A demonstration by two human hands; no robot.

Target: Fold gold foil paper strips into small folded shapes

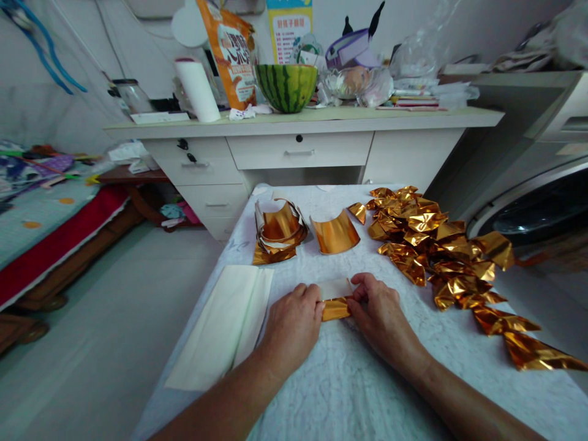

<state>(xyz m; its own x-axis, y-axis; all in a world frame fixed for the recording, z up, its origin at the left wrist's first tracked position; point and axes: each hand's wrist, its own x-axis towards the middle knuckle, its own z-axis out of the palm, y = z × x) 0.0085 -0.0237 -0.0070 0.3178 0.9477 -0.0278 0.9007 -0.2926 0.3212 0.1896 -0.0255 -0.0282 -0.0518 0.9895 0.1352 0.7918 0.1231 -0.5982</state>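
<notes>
Between my two hands lies a sheet of gold foil paper (336,309), its near edge folded up gold side out, its pale side showing behind. My left hand (294,318) pinches the left end of the fold with fingers closed. At the right end, my right hand (376,306) grips the same fold between thumb and fingers. Just beyond, a single curved gold sheet (336,233) rests on the cloth, and left of it stands a curled stack of gold sheets (280,228). Beside my left forearm is a folded pale paper (225,324).
A heap of folded gold foil pieces (427,239) spreads along the table's right side. Behind the cloth-covered table (367,392) stands a white desk (298,150) holding a halved watermelon (287,89) and an orange snack bag (232,58). A washing machine (542,165) is at right.
</notes>
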